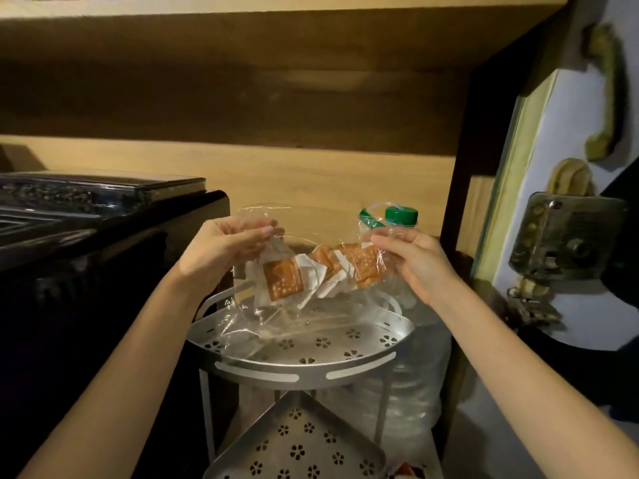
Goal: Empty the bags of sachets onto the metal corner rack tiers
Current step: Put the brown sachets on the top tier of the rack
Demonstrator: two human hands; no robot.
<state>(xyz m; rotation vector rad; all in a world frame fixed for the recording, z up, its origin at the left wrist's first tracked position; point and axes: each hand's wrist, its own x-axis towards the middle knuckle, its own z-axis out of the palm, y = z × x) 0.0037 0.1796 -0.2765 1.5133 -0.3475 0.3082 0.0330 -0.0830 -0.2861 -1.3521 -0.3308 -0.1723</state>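
Note:
A clear plastic bag [276, 316] with several orange and white sachets [283, 280] hangs just above the top tier [304, 369] of the metal corner rack. My left hand [221, 250] pinches the bag's left edge, and my right hand [411, 261] pinches its right edge. The bag is stretched between them, and its lower part sags onto the tier's perforated floor. A lower tier [297, 444] with the same flower-shaped holes shows below, bare where visible.
A black appliance [103, 229] stands close on the left of the rack. A large clear water bottle with a green cap [401, 216] stands behind and to the right. A wooden shelf [242, 81] hangs overhead. A door with a metal lock [567, 236] is at right.

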